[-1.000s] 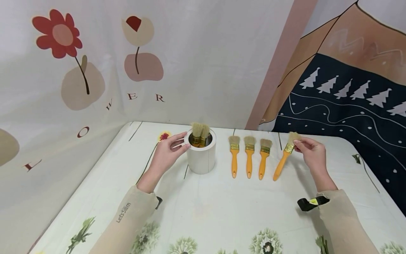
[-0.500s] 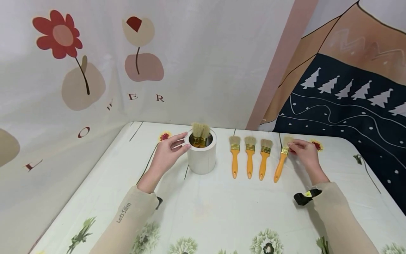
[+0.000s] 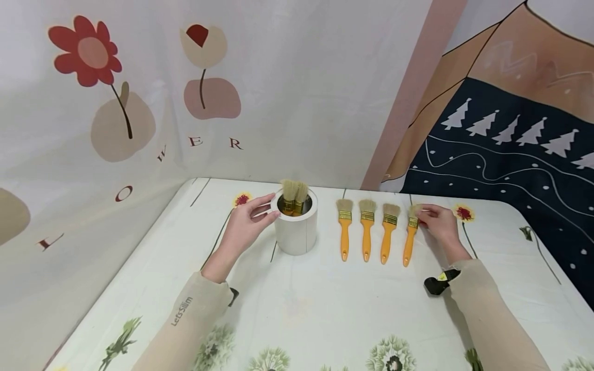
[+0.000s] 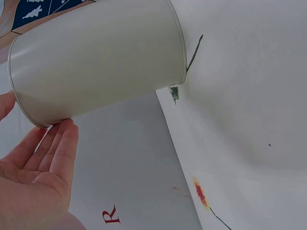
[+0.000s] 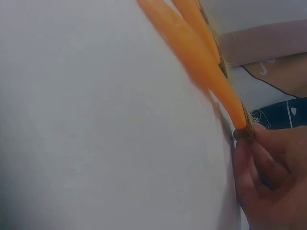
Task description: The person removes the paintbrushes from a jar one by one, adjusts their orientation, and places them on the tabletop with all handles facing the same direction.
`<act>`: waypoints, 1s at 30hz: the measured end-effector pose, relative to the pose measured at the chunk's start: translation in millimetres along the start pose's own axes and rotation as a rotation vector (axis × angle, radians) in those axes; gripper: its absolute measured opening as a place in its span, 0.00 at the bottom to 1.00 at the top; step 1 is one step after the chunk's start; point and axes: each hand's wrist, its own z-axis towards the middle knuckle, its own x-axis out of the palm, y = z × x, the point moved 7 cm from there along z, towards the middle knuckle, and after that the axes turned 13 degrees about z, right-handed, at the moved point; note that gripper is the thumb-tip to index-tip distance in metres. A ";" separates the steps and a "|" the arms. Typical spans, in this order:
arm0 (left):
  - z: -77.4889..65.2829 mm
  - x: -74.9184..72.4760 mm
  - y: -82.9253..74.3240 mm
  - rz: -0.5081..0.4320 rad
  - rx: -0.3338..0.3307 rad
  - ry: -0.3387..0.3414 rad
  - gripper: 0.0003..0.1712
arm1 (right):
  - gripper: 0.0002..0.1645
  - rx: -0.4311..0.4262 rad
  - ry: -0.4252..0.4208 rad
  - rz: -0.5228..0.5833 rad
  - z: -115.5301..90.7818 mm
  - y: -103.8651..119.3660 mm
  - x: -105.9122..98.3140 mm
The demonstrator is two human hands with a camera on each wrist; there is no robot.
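In the head view a white cylindrical can (image 3: pixel 297 236) stands upright. Two paintbrushes (image 3: pixel 295 197) are in it, bristles up. My left hand (image 3: pixel 247 219) touches the can's left side near the rim, with extended fingers and the thumb apart; the left wrist view shows these fingertips on the can's wall (image 4: pixel 96 62). My right hand (image 3: pixel 440 222) pinches a paintbrush with an orange handle (image 3: pixel 409 242) near its metal ferrule and bristles. That brush lies at the right end of a row, its handle toward me. The right wrist view shows the fingers (image 5: pixel 247 165) at the ferrule.
Three similar paintbrushes (image 3: pixel 344 232) lie side by side between the can and my right hand, bristles away from me. Below is a white tablecloth (image 3: pixel 301 304) with printed flowers. Behind the table hang a flower-print cloth (image 3: pixel 297 93) and a dark tree-print cloth (image 3: pixel 492 159).
My right hand has moved left with its paintbrush, which has turned from slanted to nearly parallel with the others and come closer to the row. The left hand and can have stayed put.
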 end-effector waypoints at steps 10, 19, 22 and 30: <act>-1.4 -0.4 -1.2 0.005 0.005 0.001 0.29 | 0.24 0.013 -0.002 -0.007 2.4 1.2 1.6; -1.8 -0.8 -1.8 0.011 0.007 0.000 0.29 | 0.23 -0.028 0.012 -0.025 -3.8 14.4 -2.6; -2.2 -1.1 -1.7 0.017 0.004 -0.002 0.29 | 0.23 -0.054 0.016 -0.036 -5.0 18.9 -2.9; -1.5 -0.4 -1.1 0.021 -0.004 0.003 0.29 | 0.20 -0.151 0.014 -0.075 -9.4 33.2 -1.8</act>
